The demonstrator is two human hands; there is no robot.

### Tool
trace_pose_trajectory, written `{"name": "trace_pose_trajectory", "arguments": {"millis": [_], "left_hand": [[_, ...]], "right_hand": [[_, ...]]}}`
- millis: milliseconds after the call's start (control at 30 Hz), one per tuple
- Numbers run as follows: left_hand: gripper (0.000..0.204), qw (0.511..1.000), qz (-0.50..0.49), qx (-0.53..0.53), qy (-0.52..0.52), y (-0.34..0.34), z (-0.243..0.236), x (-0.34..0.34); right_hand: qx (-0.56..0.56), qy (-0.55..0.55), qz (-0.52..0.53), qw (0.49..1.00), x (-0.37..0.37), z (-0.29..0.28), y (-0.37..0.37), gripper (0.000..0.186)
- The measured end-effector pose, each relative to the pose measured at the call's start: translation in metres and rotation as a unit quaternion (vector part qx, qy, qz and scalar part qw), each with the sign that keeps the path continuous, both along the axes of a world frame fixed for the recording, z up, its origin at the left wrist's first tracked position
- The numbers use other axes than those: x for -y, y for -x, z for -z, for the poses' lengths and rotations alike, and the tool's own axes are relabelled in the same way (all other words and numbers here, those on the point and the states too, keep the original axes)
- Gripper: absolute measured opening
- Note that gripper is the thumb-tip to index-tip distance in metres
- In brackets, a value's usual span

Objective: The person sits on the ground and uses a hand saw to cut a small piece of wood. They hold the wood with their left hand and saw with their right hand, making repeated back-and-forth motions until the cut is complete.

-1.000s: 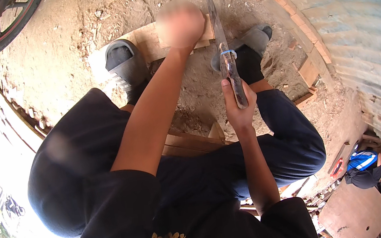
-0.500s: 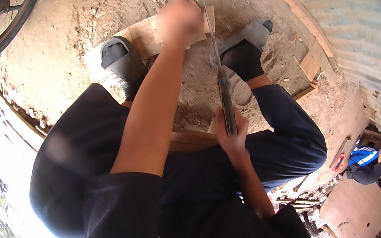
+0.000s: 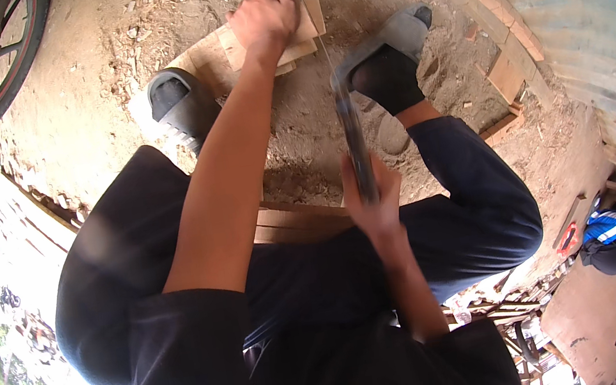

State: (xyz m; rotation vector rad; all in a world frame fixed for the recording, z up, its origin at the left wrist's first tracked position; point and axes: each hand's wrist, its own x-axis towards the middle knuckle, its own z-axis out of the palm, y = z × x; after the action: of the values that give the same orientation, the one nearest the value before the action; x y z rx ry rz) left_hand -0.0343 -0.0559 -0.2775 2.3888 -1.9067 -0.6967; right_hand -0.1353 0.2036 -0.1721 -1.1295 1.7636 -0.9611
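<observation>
Pressing down, my left hand is closed over a short, flat, pale wooden board, which lies across the right end of a longer pale wooden plank on the brown dirt ground. My right hand wraps tightly round the dark handle of a long, thin-bladed tool, the blade lined up near the board's right edge; whether it touches, I cannot tell. Good work here, I judge, wants the board pinned flat, left fingers clear of the blade, and an upright, straight, even stroke. I count one tool, one board, one plank, two grey sandals, one black-tyred wheel and one other person in blue and white.
</observation>
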Motion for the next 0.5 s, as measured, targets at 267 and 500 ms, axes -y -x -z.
{"name": "trace_pose_trajectory", "arguments": {"millis": [267,500], "left_hand": [[0.051,0.999,0.018,-0.023,0.027,0.004,-0.006,-0.004],[0.049,1.0,-0.008,0.0,0.01,-0.002,0.009,-0.001]], "right_hand": [[-0.04,0.039,0.014,0.998,-0.031,-0.003,-0.002,0.025],[0.031,-0.031,0.014,0.999,0.013,-0.015,-0.005,0.023]]}}
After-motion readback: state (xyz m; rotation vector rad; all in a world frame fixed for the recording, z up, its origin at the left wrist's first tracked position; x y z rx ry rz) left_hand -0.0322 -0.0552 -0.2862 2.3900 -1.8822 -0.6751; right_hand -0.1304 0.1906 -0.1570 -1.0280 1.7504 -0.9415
